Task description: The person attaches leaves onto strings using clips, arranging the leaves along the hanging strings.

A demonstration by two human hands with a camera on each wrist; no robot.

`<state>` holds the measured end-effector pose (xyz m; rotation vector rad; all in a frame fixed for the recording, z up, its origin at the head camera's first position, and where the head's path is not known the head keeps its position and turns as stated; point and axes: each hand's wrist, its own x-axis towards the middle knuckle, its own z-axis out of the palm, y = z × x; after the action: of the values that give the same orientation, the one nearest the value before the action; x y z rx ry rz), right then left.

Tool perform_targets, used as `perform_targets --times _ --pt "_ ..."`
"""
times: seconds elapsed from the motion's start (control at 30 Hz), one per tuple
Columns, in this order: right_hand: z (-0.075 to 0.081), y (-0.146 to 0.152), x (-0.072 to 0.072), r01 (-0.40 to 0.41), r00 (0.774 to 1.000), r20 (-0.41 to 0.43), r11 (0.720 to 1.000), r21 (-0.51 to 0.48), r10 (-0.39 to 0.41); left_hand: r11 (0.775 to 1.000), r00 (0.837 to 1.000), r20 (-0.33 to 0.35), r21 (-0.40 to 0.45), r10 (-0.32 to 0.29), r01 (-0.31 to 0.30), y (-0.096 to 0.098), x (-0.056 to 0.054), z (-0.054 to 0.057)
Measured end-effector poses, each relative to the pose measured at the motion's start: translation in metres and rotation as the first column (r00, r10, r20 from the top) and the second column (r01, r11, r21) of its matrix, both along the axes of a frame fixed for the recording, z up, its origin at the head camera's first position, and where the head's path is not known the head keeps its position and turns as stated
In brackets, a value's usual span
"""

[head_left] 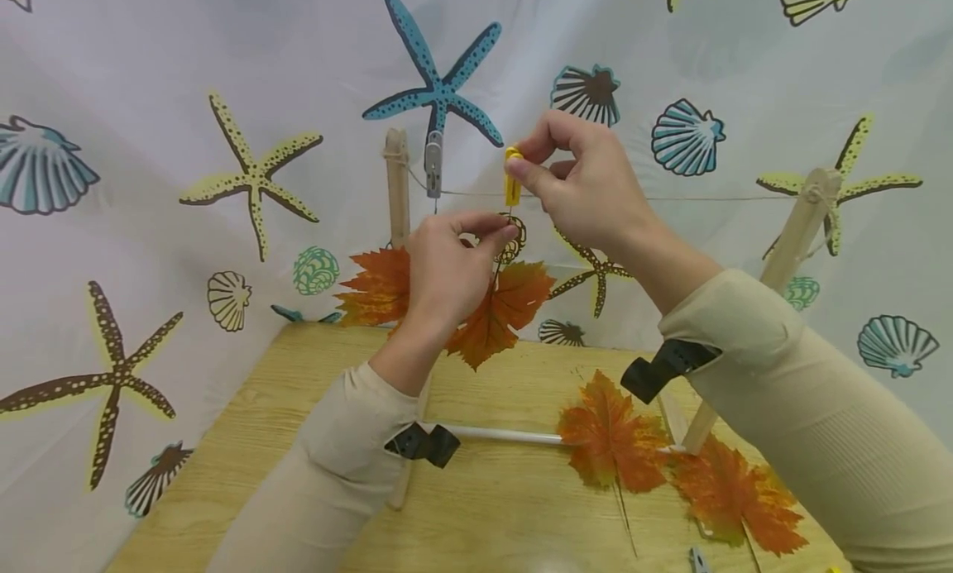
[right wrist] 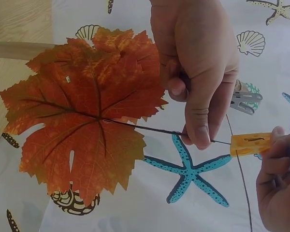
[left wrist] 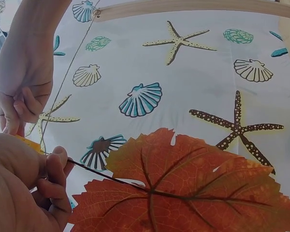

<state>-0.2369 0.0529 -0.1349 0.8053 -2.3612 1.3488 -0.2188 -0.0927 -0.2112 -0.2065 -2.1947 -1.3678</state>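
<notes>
"Pale cloth [head_left: 313, 60] printed with starfish and shells stands behind your wood-grained surface [head_left: 506, 515], and string [head_left: 707, 198] runs between two wooden posts [head_left: 800, 226] in front of it. Which step are you on?"

"You seem to be clipping a leaf to that line. The orange leaf [head_left: 499, 304] hangs below your left grip [head_left: 457, 263], which pinches its dark stem [right wrist: 150, 129] between thumb and fingers. Your right grip [head_left: 588, 176] grasps the yellow clip [head_left: 512, 179] by its upper end, at the string."

"Is the stem caught yet?"

"You can't tell; its thin tip reaches the clip's mouth, but the bite itself is too small to judge. Your next move probably calls for holding the stem steady, letting the clip close over stem and string together, then testing it before you let go. To the left, a grey clip [head_left: 434, 164] stands on the line, near another leaf [head_left: 375, 288]. Two loose leaves [head_left: 610, 432] lie lower, toward your right."

"Any brand or label for you to read?"

"None: you get no legible writing on the clips, leaves or cloth."
</notes>
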Motion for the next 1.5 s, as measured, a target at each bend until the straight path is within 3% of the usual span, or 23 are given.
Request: perform_targets --times 0.43,0.83,1.2,1.5 --pt "0.0054 -0.0062 -0.0064 0.027 0.996 0.086 0.995 0.098 -0.036 0.999 1.000 0.000 0.034 0.015 -0.015 0.0005 -0.0029 0.0024" --pt "0.0020 -0.0025 -0.0068 0.042 0.985 0.163 0.998 0.044 -0.049 0.999 1.000 0.017 0.029 0.025 -0.026 0.0009 -0.0009 0.0033" --pt "0.0006 -0.0008 -0.0064 0.053 0.980 0.186 0.995 0.087 -0.069 0.998 0.999 0.029 0.052 0.028 -0.030 0.0009 -0.0008 0.0032" --pt "0.0035 0.0007 -0.0050 0.027 0.980 0.188 0.983 0.180 -0.062 0.997 1.000 0.008 0.067 0.025 -0.025 0.0011 0.0005 -0.0015"
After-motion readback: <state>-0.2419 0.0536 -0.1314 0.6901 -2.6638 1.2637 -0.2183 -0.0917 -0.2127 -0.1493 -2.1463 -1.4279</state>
